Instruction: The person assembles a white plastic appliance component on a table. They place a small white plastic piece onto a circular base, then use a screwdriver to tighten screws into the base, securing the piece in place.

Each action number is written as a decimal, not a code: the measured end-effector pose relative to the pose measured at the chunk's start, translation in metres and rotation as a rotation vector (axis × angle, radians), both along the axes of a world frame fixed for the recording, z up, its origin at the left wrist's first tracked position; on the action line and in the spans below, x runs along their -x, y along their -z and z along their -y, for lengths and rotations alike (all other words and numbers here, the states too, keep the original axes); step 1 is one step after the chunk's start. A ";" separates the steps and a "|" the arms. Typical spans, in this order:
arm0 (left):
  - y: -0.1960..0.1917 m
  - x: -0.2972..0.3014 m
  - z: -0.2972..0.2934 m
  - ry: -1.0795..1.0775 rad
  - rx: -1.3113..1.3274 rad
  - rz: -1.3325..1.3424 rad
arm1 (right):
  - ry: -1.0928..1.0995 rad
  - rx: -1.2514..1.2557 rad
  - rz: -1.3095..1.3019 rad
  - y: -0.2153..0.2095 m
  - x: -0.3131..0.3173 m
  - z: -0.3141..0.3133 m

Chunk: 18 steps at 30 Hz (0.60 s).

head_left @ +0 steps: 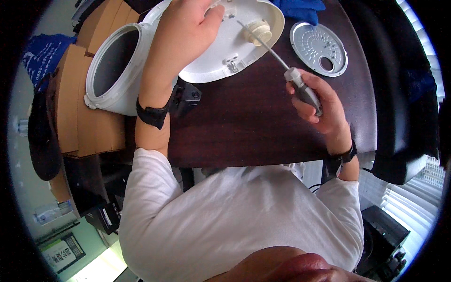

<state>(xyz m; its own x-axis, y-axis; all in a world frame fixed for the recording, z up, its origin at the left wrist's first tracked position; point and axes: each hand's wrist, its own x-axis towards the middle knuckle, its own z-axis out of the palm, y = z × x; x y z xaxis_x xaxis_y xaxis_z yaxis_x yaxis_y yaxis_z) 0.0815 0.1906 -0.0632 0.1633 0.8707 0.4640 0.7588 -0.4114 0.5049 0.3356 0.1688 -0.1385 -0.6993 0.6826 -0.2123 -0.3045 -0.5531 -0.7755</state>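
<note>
My right hand (322,96) is wrapped round the grey handle of a screwdriver (306,93). Its long shaft slants up and left, with the tip over a white oval plastic shell (206,70). Beside the shaft, a round cream-coloured collar (258,33) stands up from the shell's inner side. Small clips and fittings show inside the shell too. My left hand (190,28) reaches over the shell, thumb bent near those fittings. The top edge of the picture cuts off its other fingers, so its grip is hidden.
A white tub (139,89) with a dark inside stands left of the shell, by cardboard boxes (70,103). To the right lies a perforated round metal plate (310,40) with one larger hole. Blue cloth (300,9) lies behind it. The dark wooden table (235,127) ends before my body.
</note>
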 end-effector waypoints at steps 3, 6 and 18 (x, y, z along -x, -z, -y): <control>-0.001 -0.004 0.003 -0.003 0.008 0.022 | 0.032 -0.011 0.018 0.000 0.006 0.002; -0.024 -0.021 0.012 -0.069 0.101 0.051 | 0.005 -0.011 0.006 0.001 0.007 0.001; -0.025 -0.022 0.012 -0.091 0.127 0.047 | 0.064 0.008 0.005 0.001 0.012 0.005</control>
